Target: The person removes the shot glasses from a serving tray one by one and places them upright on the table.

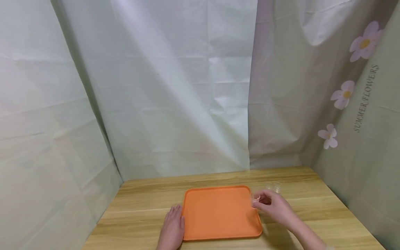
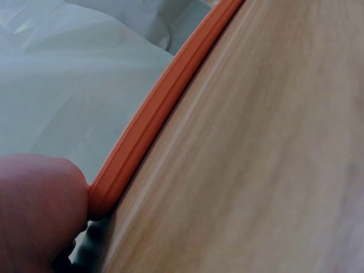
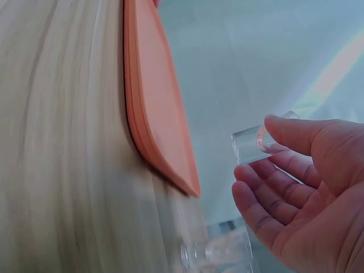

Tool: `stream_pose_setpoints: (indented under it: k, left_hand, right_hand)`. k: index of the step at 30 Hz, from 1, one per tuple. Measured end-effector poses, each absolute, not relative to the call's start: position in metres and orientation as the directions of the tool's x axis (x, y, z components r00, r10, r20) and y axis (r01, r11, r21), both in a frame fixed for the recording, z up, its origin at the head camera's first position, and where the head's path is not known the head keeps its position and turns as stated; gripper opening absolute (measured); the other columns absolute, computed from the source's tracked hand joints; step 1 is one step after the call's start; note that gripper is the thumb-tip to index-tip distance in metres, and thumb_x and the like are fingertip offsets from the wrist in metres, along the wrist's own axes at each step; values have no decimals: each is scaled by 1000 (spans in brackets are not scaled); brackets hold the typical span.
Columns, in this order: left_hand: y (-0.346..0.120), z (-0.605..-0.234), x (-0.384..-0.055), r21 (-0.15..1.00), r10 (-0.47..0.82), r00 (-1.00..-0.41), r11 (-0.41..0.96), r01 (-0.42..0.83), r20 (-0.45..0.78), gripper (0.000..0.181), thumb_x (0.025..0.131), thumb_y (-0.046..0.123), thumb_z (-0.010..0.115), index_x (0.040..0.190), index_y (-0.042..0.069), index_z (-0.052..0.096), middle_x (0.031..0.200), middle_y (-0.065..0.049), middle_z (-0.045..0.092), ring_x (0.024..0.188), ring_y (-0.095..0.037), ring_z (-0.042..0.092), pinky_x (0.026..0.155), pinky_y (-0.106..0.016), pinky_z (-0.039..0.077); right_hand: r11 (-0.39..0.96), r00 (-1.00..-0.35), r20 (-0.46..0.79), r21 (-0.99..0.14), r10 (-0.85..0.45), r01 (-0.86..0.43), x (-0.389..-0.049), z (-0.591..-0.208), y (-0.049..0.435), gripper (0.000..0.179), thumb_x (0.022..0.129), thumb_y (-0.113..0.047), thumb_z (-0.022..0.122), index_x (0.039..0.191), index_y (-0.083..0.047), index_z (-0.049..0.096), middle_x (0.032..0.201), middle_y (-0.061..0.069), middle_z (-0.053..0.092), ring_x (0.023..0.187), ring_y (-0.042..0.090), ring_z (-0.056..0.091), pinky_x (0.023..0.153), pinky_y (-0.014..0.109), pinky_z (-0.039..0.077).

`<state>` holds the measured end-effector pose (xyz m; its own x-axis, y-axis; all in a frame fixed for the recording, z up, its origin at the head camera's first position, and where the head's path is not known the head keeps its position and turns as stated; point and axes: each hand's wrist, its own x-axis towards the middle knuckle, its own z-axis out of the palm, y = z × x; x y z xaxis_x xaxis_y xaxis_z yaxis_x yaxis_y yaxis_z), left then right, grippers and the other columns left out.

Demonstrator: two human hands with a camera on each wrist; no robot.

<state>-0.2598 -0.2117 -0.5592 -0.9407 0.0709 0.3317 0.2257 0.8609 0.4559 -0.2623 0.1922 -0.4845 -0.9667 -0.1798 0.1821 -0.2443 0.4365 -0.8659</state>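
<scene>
An orange tray [image 1: 218, 213] lies flat on the wooden table. My left hand [image 1: 172, 227] rests at its left edge with the fingers straight; in the left wrist view part of that hand [image 2: 40, 210] touches the tray's rim [image 2: 153, 122]. Between thumb and fingers, my right hand [image 1: 276, 206] pinches a small clear glass [image 3: 250, 145], held up by the tray's right edge. The head view shows this glass only faintly. Behind the right hand stand clear glasses [image 1: 277, 187], partly hidden; one of these glasses [image 3: 219, 250] also appears low in the right wrist view.
Pale cloth curtains [image 1: 175, 104] hang behind and beside the table [image 1: 140, 198]. The right curtain [image 1: 359, 166] carries printed flowers and lettering. Bare wood lies left of the tray and along the table's right side.
</scene>
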Motion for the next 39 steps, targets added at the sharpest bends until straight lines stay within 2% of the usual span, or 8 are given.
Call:
stream_pose_setpoints:
  k: [4, 9, 23, 32, 39]
  left_hand:
    - [-212, -560, -260, 450, 69, -931, 861, 237, 358, 40, 106, 4, 65, 142, -13, 64, 149, -34, 61, 144, -57, 51, 121, -71, 39]
    - [-212, -560, -259, 454, 67, -934, 860, 232, 350, 40, 107, 4, 64, 142, -13, 64, 149, -34, 61, 145, -57, 51, 121, -70, 39]
    - [-214, -557, -259, 443, 86, -939, 865, 236, 332, 40, 108, 5, 64, 143, -14, 62, 151, -34, 60, 146, -56, 50, 123, -69, 38]
    - [-213, -557, -259, 455, 77, -942, 861, 228, 326, 41, 109, 5, 63, 144, -15, 62, 152, -34, 59, 147, -56, 49, 124, -69, 37]
    - [-212, -557, -260, 453, 76, -948, 864, 217, 310, 41, 109, 6, 62, 145, -15, 61, 153, -34, 58, 149, -56, 47, 125, -69, 36]
  right_hand:
    - [426, -959, 219, -861, -180, -277, -259, -486, 206, 24, 97, -15, 87, 112, -3, 73, 105, 4, 77, 95, 15, 75, 79, 27, 64]
    - [396, -961, 207, -879, -182, -265, -254, -486, 220, 25, 99, -12, 84, 116, 1, 72, 107, 7, 77, 94, 14, 75, 78, 27, 64]
    - [530, -984, 168, -829, -67, -177, -248, -483, 249, 30, 98, -18, 86, 120, -1, 74, 106, 4, 78, 95, 14, 74, 78, 26, 63]
    - [582, -988, 152, -800, -37, -145, -247, -481, 268, 36, 101, -19, 84, 127, 3, 73, 107, 5, 78, 98, 18, 75, 78, 27, 63]
    - [612, -985, 171, -776, -29, -152, -248, -486, 281, 39, 102, -24, 82, 129, 4, 72, 107, 3, 79, 97, 15, 75, 79, 26, 62]
